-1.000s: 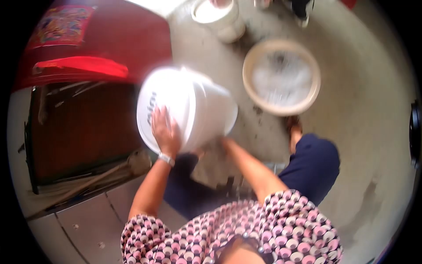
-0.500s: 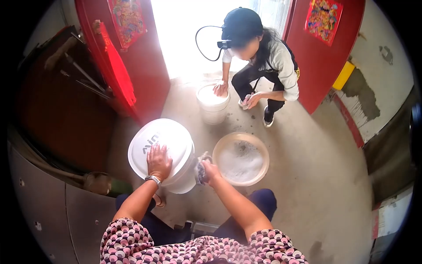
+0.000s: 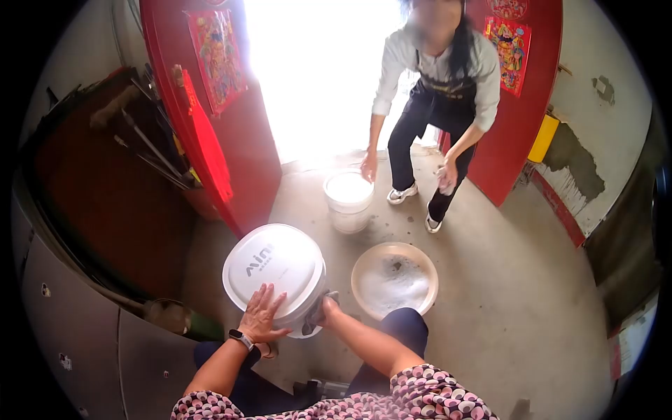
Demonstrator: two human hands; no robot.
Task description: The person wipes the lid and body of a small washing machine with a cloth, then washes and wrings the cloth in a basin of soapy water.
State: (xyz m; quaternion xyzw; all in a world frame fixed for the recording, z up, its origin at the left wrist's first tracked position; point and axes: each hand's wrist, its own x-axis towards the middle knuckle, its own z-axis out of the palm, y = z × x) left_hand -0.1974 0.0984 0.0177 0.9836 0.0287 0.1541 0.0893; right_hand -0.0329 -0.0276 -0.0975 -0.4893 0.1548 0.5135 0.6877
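Note:
A large white lidded tub [image 3: 297, 255] with "mini" printed on its lid stands on the floor before me. My left hand [image 3: 263, 316] lies on the near edge of the lid, fingers spread. Against the tub's right side my right hand [image 3: 329, 309] presses a wet grey cloth [image 3: 315, 318], its fingers closed around the fabric and partly hidden. Right of the tub sits a beige basin [image 3: 432, 287] holding white suds.
Ahead, another person [image 3: 437, 91] bends beside a smaller white bucket [image 3: 350, 203], one hand at its rim and a cloth in the other. Red doors [image 3: 252, 154] flank the bright doorway. Grey cabinets [image 3: 77, 315] line the left.
My left hand has slid to the lid's near edge, and the cloth has moved lower along the tub's side. The other person has risen from a squat, hand shifting to the bucket's rim.

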